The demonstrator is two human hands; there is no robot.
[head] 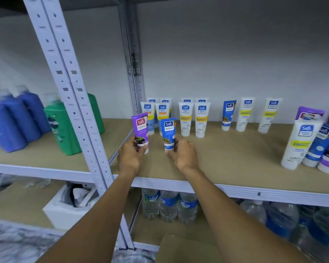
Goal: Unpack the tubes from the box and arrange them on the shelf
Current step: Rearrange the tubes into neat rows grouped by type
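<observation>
Cardboard box [179, 249] sits low between the forearms. Hands are apart at the shelf [226, 158]: left hand [130, 154] grips a purple tube [140, 130], right hand [182, 154] grips a blue tube [169, 132], both upright, caps down; can't tell if they touch the board. Looks like the placing step: next, seat both squarely, then let go without knocking the standing tubes [184, 118] just beyond the fingers.
</observation>
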